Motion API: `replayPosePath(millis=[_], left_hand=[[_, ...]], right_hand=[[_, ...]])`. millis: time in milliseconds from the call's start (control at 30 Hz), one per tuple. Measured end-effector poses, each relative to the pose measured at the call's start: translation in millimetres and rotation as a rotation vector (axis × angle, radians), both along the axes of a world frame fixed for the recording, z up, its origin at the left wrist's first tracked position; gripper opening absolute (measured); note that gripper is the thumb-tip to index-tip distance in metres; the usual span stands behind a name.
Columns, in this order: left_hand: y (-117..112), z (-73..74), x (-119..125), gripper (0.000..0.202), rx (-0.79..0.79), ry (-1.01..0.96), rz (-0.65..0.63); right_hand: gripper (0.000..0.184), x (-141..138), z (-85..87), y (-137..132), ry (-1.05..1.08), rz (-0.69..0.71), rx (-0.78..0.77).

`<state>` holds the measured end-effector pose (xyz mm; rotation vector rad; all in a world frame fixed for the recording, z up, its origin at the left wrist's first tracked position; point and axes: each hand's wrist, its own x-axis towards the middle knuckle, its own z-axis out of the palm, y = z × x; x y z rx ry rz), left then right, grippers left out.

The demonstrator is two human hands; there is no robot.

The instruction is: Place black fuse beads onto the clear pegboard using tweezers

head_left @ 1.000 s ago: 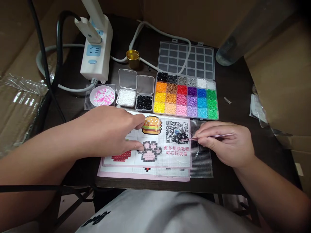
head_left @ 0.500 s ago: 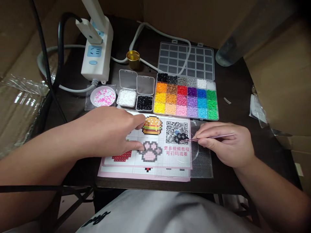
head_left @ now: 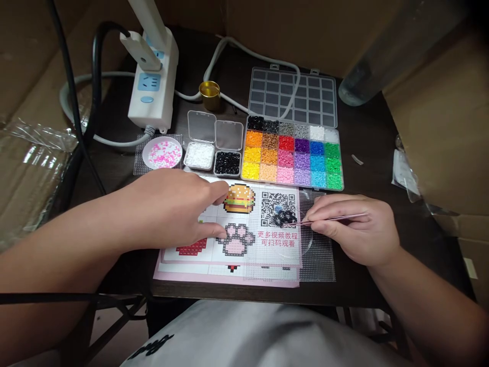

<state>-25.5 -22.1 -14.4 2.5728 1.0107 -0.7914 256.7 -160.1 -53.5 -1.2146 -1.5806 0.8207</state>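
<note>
My right hand (head_left: 353, 227) pinches a pair of thin pinkish tweezers (head_left: 336, 219). Their tips reach a cluster of black beads (head_left: 284, 218) on a clear pegboard (head_left: 319, 255). The board overlaps the right side of a printed pattern sheet (head_left: 214, 250), and a QR code shows through it. Over the sheet's left part rests my left hand (head_left: 183, 204), thumb and index finger apart, with nothing between them. Close to those fingertips are a printed burger (head_left: 239, 199) and a pink-and-grey paw (head_left: 235, 239). Whether the tweezers grip a bead is too small to tell.
Behind the sheet stand a sorted bead case (head_left: 292, 153) with its lid back, a box of white beads (head_left: 199, 155), a box of black beads (head_left: 227, 163) and a dish of pink and white beads (head_left: 164, 153). Farther back are a gold cup (head_left: 210, 96) and a power strip (head_left: 153, 92).
The tweezers' tips have shifted very slightly at the black beads. My left hand keeps its place on the sheet.
</note>
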Motion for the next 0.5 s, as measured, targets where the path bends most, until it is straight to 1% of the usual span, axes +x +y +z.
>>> replayPosePath(millis=[133, 333, 500], left_hand=[[0.9, -2.2, -1.9, 0.067, 0.004, -0.019, -0.01], [0.9, -2.2, -5.1, 0.066, 0.016, -0.016, -0.029], [-0.6, -2.2, -5.1, 0.065, 0.033, -0.009, -0.064]], right_hand=[[0.014, 0.8, -0.4, -0.3, -0.003, -0.003, -0.018], [0.024, 1.7, -0.9, -0.6, -0.007, 0.026, 0.006], [0.021, 1.2, 0.2, 0.0, -0.008, 0.022, 0.013]])
